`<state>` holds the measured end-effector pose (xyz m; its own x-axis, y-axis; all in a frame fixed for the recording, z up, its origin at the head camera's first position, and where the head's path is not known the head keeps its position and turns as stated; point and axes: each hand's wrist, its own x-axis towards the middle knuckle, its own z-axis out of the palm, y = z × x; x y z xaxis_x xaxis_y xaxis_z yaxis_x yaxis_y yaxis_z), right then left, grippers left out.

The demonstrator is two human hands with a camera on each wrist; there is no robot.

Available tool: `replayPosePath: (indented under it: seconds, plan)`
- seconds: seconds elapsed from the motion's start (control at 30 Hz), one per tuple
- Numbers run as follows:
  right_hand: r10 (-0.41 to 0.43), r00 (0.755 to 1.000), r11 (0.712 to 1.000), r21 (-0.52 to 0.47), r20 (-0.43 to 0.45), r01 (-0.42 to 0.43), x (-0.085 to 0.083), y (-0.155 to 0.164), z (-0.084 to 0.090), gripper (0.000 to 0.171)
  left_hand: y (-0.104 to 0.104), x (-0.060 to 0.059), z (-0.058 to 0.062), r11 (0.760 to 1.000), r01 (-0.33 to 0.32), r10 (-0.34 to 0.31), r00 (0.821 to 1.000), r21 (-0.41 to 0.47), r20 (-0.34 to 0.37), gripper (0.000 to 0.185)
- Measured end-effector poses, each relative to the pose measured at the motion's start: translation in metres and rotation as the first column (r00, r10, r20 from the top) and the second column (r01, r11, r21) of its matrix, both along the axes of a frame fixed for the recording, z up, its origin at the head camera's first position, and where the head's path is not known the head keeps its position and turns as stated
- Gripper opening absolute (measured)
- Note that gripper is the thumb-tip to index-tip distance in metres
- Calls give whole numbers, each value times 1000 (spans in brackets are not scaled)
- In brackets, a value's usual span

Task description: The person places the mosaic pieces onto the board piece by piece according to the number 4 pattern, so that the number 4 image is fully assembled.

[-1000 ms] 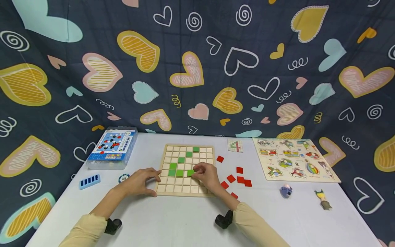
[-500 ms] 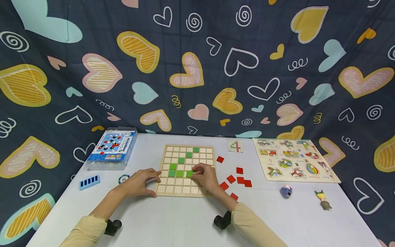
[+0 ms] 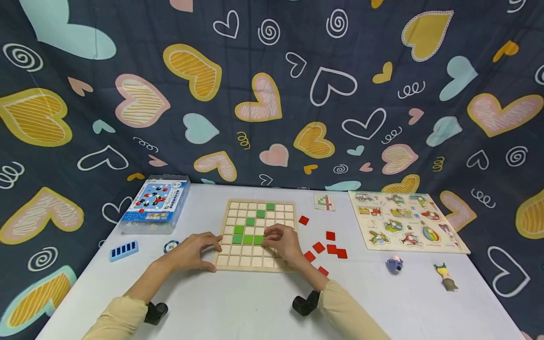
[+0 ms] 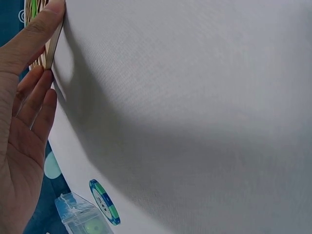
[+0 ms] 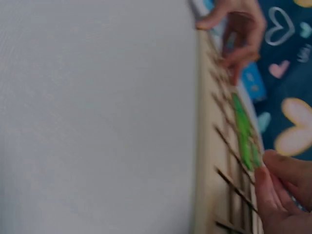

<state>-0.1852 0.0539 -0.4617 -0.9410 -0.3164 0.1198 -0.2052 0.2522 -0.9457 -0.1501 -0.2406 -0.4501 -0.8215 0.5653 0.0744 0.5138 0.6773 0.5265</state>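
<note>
A wooden grid board [image 3: 255, 260] lies on the white table, with several green tiles [image 3: 239, 229] in its squares. My right hand [image 3: 284, 243] is over the board and pinches the right side of a green tile [image 3: 258, 240], which lies at the right end of a row of green tiles. Its fingertips hide part of that tile. With relaxed fingers and thumb, my left hand [image 3: 189, 252] rests against the board's left edge. In the left wrist view, the left thumb [image 4: 41, 24] touches the board's edge.
Several red tiles [image 3: 318, 247] lie right of the board, below a small pattern card [image 3: 325, 201]. A picture puzzle board [image 3: 401, 222] and two small figures [image 3: 394, 264] are farther right. On the left are a boxed set [image 3: 155, 203], a blue slotted piece [image 3: 123, 250] and a round chip [image 3: 171, 246].
The green tile in my right hand has shifted left, now lying against the neighbouring green tile in its row. My right hand moved slightly left with it; my left hand stays put.
</note>
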Motion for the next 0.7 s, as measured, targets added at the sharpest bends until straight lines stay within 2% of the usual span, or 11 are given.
replayPosePath:
  seconds: [0.1, 0.23, 0.3, 0.4, 0.47, 0.57, 0.7]
  plan:
    - [19, 998, 999, -38, 66, -16, -1, 15, 5, 25, 1, 0, 0, 1000, 0, 0, 1000, -7, 5, 41]
    - [39, 995, 999, -36, 97, -36, -7, 43, 8, 27, 1, 0, 0, 1000, 2, -2, 1000, -9, -5, 40]
    - [18, 994, 1000, -26, 104, -16, -11, 60, 8, 28, 1, 1, 0, 1000, 7, -7, 1000, -9, -11, 40]
    - [-71, 992, 997, 15, 108, 70, -20, 82, 8, 28, 0, 0, 0, 1000, 12, -12, 1000, -7, -16, 40]
    - [-153, 984, 986, 76, 88, 146, -28, 94, 8, 28, 0, 0, 0, 1000, 13, -14, 1000, -7, -19, 40]
    - [-271, 961, 952, 167, 60, 258, -39, 103, 6, 27, 0, -1, 0, 1000, 14, -14, 1000, -7, -20, 40]
    - [-323, 946, 914, 261, 6, 310, -51, 103, 1, 30, 1, -1, -1, 1000, 23, -23, 999, 0, -28, 40]
